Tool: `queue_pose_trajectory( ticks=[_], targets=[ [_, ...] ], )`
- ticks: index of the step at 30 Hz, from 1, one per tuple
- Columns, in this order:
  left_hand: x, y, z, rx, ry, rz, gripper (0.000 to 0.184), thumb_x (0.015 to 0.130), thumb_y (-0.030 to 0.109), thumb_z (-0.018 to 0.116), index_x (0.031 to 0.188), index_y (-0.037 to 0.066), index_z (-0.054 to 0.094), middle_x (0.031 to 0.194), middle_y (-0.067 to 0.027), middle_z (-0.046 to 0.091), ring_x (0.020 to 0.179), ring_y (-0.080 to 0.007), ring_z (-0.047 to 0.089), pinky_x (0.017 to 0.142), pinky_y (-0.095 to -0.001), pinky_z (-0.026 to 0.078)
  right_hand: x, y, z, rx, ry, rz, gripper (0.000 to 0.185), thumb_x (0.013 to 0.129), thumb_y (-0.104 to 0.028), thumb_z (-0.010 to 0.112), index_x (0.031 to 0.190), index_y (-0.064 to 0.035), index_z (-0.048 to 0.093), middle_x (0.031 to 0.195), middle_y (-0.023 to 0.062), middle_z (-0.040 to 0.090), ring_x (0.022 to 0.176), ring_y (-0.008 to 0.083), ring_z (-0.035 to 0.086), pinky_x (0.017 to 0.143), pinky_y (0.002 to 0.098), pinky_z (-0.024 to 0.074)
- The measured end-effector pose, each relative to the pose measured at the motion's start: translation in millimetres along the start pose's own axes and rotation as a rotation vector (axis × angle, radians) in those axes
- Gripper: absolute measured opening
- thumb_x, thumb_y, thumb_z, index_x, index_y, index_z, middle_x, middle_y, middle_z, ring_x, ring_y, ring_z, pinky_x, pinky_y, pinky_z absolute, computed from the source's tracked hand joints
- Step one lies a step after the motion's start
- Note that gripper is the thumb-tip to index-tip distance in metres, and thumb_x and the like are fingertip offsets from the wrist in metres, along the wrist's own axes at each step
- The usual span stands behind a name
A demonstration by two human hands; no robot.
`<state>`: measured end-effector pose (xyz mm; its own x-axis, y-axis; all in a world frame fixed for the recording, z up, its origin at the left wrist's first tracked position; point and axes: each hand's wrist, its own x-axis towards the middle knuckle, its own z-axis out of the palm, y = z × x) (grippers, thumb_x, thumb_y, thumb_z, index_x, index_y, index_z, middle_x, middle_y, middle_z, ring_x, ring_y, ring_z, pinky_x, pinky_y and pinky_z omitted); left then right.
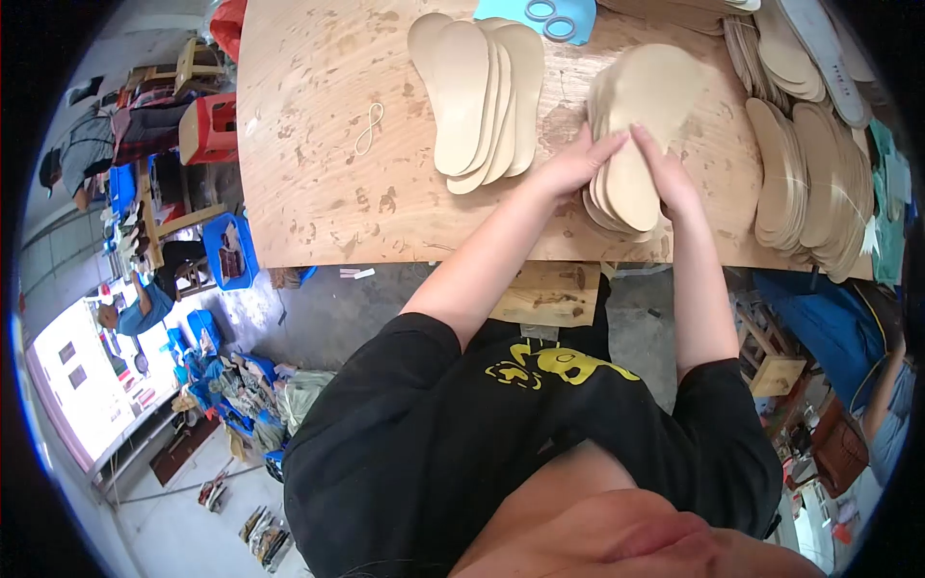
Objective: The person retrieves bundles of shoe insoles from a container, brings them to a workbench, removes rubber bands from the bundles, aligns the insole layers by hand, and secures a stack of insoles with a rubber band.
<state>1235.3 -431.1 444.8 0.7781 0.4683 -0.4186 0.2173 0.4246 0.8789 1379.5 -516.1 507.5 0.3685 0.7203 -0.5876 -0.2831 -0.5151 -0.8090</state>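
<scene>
A stack of beige insoles point(647, 91) lies fanned out on the wooden table point(318, 193), right of centre. My left hand point(581, 159) grips its left edge, the thumb on the top insole. On the other side my right hand point(667, 173) holds the same stack, its thumb also on top, close to the left one. The stack's far end is slightly blurred. To the left of my hands lies another fanned group of insoles point(462, 91), touched by neither hand.
Bundles of insoles point(829, 183) line the table's right side. At the far edge, scissors point(549, 19) rest on a blue sheet point(578, 31). A looped string point(369, 129) lies at left. A red stool point(207, 128), blue crate point(231, 252) and other people are beyond the left edge.
</scene>
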Motion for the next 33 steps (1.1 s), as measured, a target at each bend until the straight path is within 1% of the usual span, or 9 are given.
queue_pose_trajectory(
  ticks=[4,7,10,14,16,21,26,30,33],
  targets=[
    [-18.6,10.3,7.9,0.328,0.277,-0.072,0.094,0.088,0.033,0.064,0.149,-0.004,0.002,0.146,-0.0287,0.032,0.131,-0.0332,0.042,0.103,-0.0357,0.042,0.1,5.7,-5.0,-0.209,-0.087,-0.009,0.072,0.088,-0.047,0.064,0.130,0.0094,0.048,0.121,0.0224,0.059,0.110,0.0239,0.059,0.091,0.0320,0.0474],
    [-27.1,18.4,20.4,0.210,0.280,-0.037,0.106,0.085,0.046,0.063,0.148,-0.006,-0.004,0.155,-0.0280,0.011,0.143,-0.0398,0.015,0.116,-0.0397,0.018,-14.8,7.5,7.0,-0.166,0.006,-0.193,0.080,0.088,-0.049,0.063,0.136,0.0095,0.039,0.128,0.0233,0.054,0.114,0.0241,0.056,0.092,0.0322,0.0473],
    [-39.6,29.2,38.5,0.291,0.402,0.065,0.099,0.089,0.046,0.057,0.148,-0.008,-0.002,0.154,-0.0292,0.012,0.143,-0.0404,0.015,0.116,-0.0394,0.018,-12.8,17.6,2.2,0.032,0.161,-0.018,0.082,0.089,-0.050,0.061,0.140,0.0082,0.032,0.133,0.0212,0.050,0.115,0.0230,0.055,0.093,0.0307,0.0469],
    [-35.0,18.4,53.2,0.076,0.460,0.040,0.092,0.092,0.051,0.051,0.148,-0.007,0.008,0.153,-0.0298,0.013,0.144,-0.0387,0.015,0.116,-0.0443,0.016,-38.9,7.4,6.8,0.233,-0.030,0.130,0.072,0.093,-0.047,0.059,0.137,0.0061,0.039,0.130,0.0167,0.054,0.114,0.0207,0.055,0.093,0.0297,0.0459],
    [-40.5,31.9,64.5,0.289,0.479,0.012,0.091,0.091,0.053,0.050,0.149,-0.005,0.009,0.154,-0.0277,0.013,0.144,-0.0385,0.014,0.116,-0.0475,0.014,-30.6,22.8,1.2,0.254,-0.065,0.159,0.066,0.094,-0.044,0.058,0.136,0.0051,0.042,0.128,0.0153,0.055,0.113,0.0196,0.055,0.093,0.0300,0.0455],
    [-45.6,31.9,50.5,0.437,0.499,-0.068,0.089,0.090,0.054,0.051,0.150,0.001,0.012,0.157,-0.0208,0.010,0.145,-0.0406,0.010,0.116,-0.0523,0.011,-29.2,31.7,-1.6,-0.044,0.095,-0.045,0.065,0.092,-0.037,0.061,0.137,0.0050,0.042,0.133,0.0172,0.053,0.120,0.0222,0.051,0.100,0.0305,0.0400],
    [-69.1,52.4,-81.8,0.441,1.023,0.041,0.077,0.083,0.043,0.066,0.139,0.000,0.036,0.144,-0.0218,0.035,0.133,-0.0395,0.033,0.111,-0.0468,0.027,-66.7,-10.7,18.4,-0.325,0.617,-0.640,0.065,0.089,-0.031,0.064,0.139,0.0037,0.039,0.138,0.0188,0.048,0.129,0.0295,0.044,0.110,0.0366,0.0312],
    [-52.0,14.9,-154.3,0.488,0.988,-0.193,0.089,0.072,0.043,0.076,0.139,0.000,0.034,0.142,-0.0263,0.035,0.132,-0.0411,0.035,0.109,-0.0480,0.031,-99.8,-31.7,87.5,-0.205,-0.192,-0.591,0.069,0.086,-0.033,0.067,0.138,0.0012,0.037,0.149,0.0240,0.031,0.141,0.0326,0.026,0.114,0.0413,0.0228],
    [-49.7,19.5,-151.4,0.573,0.952,-0.271,0.086,0.068,0.035,0.081,0.134,-0.003,0.041,0.134,-0.0273,0.045,0.125,-0.0387,0.044,0.102,-0.0464,0.040,-50.0,10.1,147.3,-0.329,-0.015,-0.475,0.081,0.083,-0.038,0.068,0.141,0.0038,0.030,0.150,0.0277,0.025,0.142,0.0374,0.023,0.115,0.0434,0.0218]
  ],
)
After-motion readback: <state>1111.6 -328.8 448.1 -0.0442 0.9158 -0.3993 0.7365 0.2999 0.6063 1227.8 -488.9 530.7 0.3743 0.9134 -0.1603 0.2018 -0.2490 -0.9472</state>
